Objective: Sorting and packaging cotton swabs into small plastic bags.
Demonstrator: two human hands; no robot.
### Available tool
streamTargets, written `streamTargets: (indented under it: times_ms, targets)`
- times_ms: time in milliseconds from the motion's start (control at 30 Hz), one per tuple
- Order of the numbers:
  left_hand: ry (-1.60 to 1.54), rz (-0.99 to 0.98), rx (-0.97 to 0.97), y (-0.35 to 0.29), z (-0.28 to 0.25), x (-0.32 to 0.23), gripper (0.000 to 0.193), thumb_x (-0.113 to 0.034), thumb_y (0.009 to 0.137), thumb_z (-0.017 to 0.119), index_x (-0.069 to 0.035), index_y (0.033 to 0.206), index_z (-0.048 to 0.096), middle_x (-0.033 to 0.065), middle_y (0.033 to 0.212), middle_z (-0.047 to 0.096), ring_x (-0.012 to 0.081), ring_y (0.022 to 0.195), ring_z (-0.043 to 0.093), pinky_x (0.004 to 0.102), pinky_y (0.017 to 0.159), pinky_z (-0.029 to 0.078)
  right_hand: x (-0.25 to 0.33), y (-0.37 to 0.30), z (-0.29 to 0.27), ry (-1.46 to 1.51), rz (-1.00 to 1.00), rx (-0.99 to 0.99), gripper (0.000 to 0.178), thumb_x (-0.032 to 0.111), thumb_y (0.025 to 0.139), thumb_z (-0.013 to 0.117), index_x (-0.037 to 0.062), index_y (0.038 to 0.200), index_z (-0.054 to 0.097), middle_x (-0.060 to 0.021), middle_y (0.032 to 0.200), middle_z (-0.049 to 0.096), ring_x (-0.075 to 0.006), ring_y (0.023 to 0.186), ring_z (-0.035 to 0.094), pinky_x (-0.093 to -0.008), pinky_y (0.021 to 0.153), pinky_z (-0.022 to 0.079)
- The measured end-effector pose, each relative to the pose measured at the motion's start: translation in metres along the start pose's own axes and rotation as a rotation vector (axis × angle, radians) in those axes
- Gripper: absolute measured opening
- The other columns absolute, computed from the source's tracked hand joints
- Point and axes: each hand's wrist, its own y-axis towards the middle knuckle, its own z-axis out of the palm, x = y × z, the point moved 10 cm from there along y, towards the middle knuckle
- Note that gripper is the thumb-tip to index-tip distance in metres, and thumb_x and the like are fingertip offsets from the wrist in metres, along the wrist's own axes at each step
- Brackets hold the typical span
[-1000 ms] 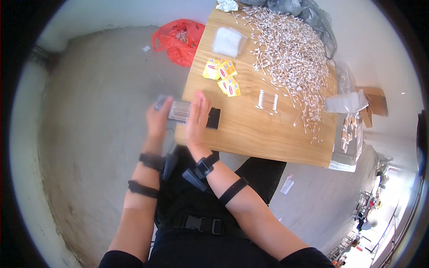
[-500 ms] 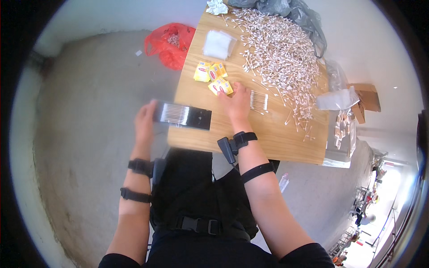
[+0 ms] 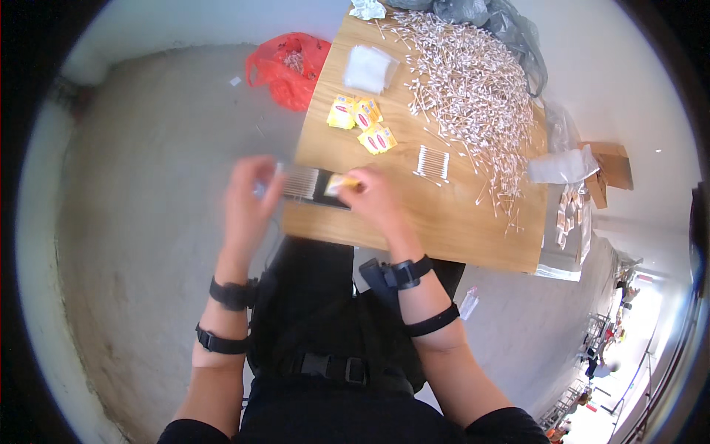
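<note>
A black strip-shaped tray lies at the table's left edge, with a row of cotton swabs across it. At its left end is my left hand, smeared by motion, with its fingers curled. A pale, see-through patch shows among those fingers, too blurred to name. My right hand pinches a small yellow-and-white card over the tray's right end. More yellow cards lie in small stacks beyond it. Right of them, a neat row of swabs rests on the wood.
A large heap of loose cotton swabs covers the far right of the table. Clear plastic bags lie at the far left. A red bag is on the floor; a cardboard box stands off the right side.
My right hand has left the yellow stacks and come toward me and left, with a card, to the tray. The tray has shifted slightly right. My left hand has moved along its end.
</note>
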Motion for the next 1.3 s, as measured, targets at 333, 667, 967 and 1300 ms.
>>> streamTargets:
  times_ms: [333, 667, 967, 1300]
  targets:
    - [-0.222, -0.337, 0.341, -0.042, 0.048, 0.037, 0.01, -0.007, 0.087, 0.064, -0.002, 0.093, 0.058, -0.0001, 0.079, 0.061, 0.0064, 0.073, 0.055, 0.0214, 0.065, 0.045, 0.014, -0.031, 0.053, 0.518, 0.2, 0.195, 0.02, 0.015, 0.083, 0.068, -0.0002, 0.093, 0.061, -0.0057, 0.08, 0.061, -0.0128, 0.071, 0.058, -0.0289, 0.065, 0.049]
    - [0.096, -0.212, -0.003, -0.025, 0.006, 0.055, 0.025, -0.017, 0.088, 0.066, 0.002, 0.102, 0.058, 0.002, 0.088, 0.063, 0.0097, 0.079, 0.057, 0.0246, 0.07, 0.045, -0.012, -0.017, 0.029, 0.626, 0.272, -0.169, 0.023, 0.011, 0.087, 0.064, 0.0001, 0.107, 0.057, -0.0041, 0.078, 0.062, -0.0072, 0.069, 0.057, -0.0209, 0.059, 0.047]
    - [-0.341, -0.634, -0.084, -0.009, 0.021, 0.171, 0.039, -0.034, 0.086, 0.067, 0.002, 0.1, 0.064, 0.0053, 0.085, 0.064, 0.0138, 0.078, 0.057, 0.0296, 0.072, 0.046, -0.008, -0.012, 0.026, 0.569, 0.243, -0.388, 0.018, 0.01, 0.087, 0.064, -0.0007, 0.101, 0.059, -0.0096, 0.076, 0.066, -0.0125, 0.058, 0.064, -0.0249, 0.053, 0.051]
    - [-0.608, -0.675, -0.053, -0.012, 0.049, 0.159, 0.019, -0.024, 0.089, 0.067, -0.005, 0.091, 0.065, 0.0002, 0.081, 0.065, 0.0072, 0.071, 0.059, 0.0229, 0.066, 0.047, -0.008, -0.012, 0.04, 0.425, 0.326, -0.162, 0.013, 0.006, 0.086, 0.061, 0.0016, 0.099, 0.06, -0.0093, 0.078, 0.066, -0.0135, 0.062, 0.066, -0.0251, 0.053, 0.051]
